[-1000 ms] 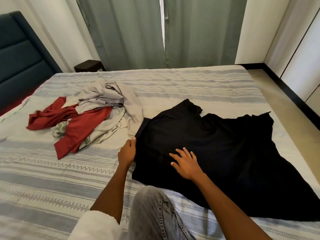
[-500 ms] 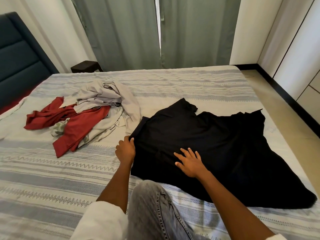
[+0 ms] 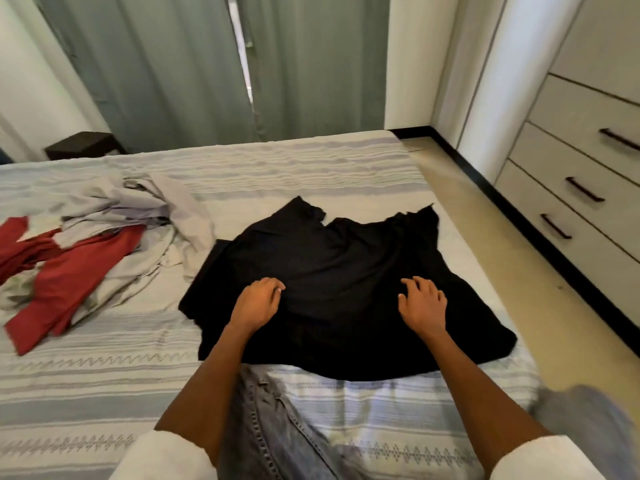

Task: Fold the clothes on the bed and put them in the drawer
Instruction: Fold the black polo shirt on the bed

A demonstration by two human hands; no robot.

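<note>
A black garment [image 3: 346, 271] lies spread flat on the striped bed [image 3: 311, 168], near its right edge. My left hand [image 3: 258, 301] rests on the garment's left part with bent fingers. My right hand [image 3: 423, 303] rests on its right part, fingertips touching the cloth. Neither hand visibly holds a fold. To the left lies a loose pile with a red garment [image 3: 69, 275] and grey clothes [image 3: 138, 209]. A white chest of drawers [image 3: 585, 190] with dark handles stands at the right, all its drawers closed.
My knee in grey jeans [image 3: 270, 427] rests on the bed's near edge. A strip of beige floor [image 3: 512, 258] runs between bed and drawers. Green curtains [image 3: 194, 71] hang behind the bed, with a dark side table [image 3: 83, 145] at the back left.
My left hand let go of the garment's left edge and moved onto its middle. My right hand slid right across the cloth. The view turned right, revealing the drawers.
</note>
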